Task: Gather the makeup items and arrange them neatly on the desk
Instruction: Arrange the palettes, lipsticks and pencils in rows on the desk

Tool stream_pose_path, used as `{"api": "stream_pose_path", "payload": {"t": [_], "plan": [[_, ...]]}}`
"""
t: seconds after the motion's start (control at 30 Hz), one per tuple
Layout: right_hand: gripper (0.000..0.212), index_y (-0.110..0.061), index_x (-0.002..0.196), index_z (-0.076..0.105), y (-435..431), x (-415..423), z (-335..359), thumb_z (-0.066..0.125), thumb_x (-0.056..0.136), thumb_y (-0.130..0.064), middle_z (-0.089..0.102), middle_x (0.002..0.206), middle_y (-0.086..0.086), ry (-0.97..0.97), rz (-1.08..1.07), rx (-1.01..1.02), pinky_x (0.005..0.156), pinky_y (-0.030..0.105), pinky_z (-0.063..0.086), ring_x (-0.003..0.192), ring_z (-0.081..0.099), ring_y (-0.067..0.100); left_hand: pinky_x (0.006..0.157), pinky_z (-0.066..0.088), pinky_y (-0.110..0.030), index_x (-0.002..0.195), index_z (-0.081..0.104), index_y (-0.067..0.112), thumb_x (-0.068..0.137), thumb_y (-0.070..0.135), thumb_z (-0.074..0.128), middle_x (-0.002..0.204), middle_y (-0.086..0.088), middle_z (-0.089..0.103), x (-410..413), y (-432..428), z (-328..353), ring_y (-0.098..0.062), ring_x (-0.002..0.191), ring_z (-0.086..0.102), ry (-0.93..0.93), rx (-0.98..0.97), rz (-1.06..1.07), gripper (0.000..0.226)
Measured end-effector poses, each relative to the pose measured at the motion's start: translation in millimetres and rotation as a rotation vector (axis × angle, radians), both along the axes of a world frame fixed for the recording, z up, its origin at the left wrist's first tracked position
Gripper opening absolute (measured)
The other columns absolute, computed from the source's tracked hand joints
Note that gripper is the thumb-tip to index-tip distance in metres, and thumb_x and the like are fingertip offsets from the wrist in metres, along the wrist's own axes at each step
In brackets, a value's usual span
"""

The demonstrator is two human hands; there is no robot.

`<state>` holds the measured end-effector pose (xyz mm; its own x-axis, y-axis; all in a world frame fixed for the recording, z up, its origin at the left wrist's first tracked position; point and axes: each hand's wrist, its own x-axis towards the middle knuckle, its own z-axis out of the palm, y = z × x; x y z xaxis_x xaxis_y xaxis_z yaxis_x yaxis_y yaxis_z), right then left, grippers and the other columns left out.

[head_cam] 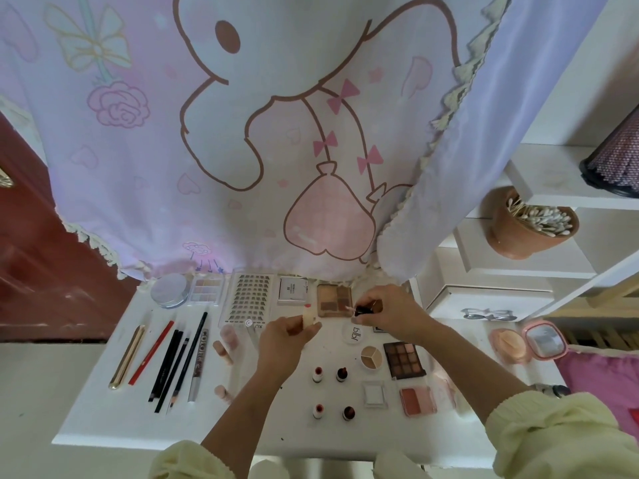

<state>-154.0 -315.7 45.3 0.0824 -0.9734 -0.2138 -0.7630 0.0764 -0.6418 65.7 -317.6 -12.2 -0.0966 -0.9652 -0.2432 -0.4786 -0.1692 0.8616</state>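
Your left grip (287, 337) pinches a pink-tipped cream tube (308, 318) above the tabletop (103, 420). Your right grip (387, 314) holds a dark applicator (363, 310). Risk: its exposed wand smearing the brown eyeshadow palette (333, 300) beneath.

Both my arms reach forward, forearms bare. My left hand (287, 342) pinches a tube (308, 318) upright; my right hand (394, 312), just right and slightly farther, pinches a wand (362, 310).
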Motion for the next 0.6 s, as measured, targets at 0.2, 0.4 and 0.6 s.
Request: {"api": "stream_pose_path", "payload": {"t": [0.2,0.4,0.6], "plan": [[0.019,-0.017,0.09,0.07,9,8,-37,0.081,0.076,-0.024,0.07,0.085,-0.005,-0.21,-0.152,0.099,0.076,0.029,0.058,0.074,0.067,0.01,0.065,0.046,-0.022,0.077,0.073,0.024,0.083,0.037,0.072,0.071,0.008,0.07,-3,8,-18,-0.007,0.067,0.061,-0.002,0.071,0.087,0.015],[0.017,-0.025,0.088,0.067,10,19,-68,0.079,0.078,-0.029,0.061,0.09,-0.001,-0.155,-0.241,0.124,0.063,0.013,0.041,0.073,0.053,0.009,0.061,0.04,-0.01,0.09,0.075,0.024,0.085,0.037,0.07,0.075,0.016,0.067,-7,12,-36,0.003,0.073,0.062,-0.109,0.074,0.047,0.015],[0.022,-0.019,0.098,0.064,11,27,-94,0.076,0.081,-0.028,0.062,0.08,-0.005,-0.125,-0.187,0.185,0.064,0.014,0.043,0.07,0.054,0.005,0.062,0.036,-0.003,0.101,0.074,0.031,0.077,0.034,0.078,0.085,0.013,0.066,-9,8,-52,0.002,0.079,0.058,-0.16,0.122,0.009,0.025]]}}
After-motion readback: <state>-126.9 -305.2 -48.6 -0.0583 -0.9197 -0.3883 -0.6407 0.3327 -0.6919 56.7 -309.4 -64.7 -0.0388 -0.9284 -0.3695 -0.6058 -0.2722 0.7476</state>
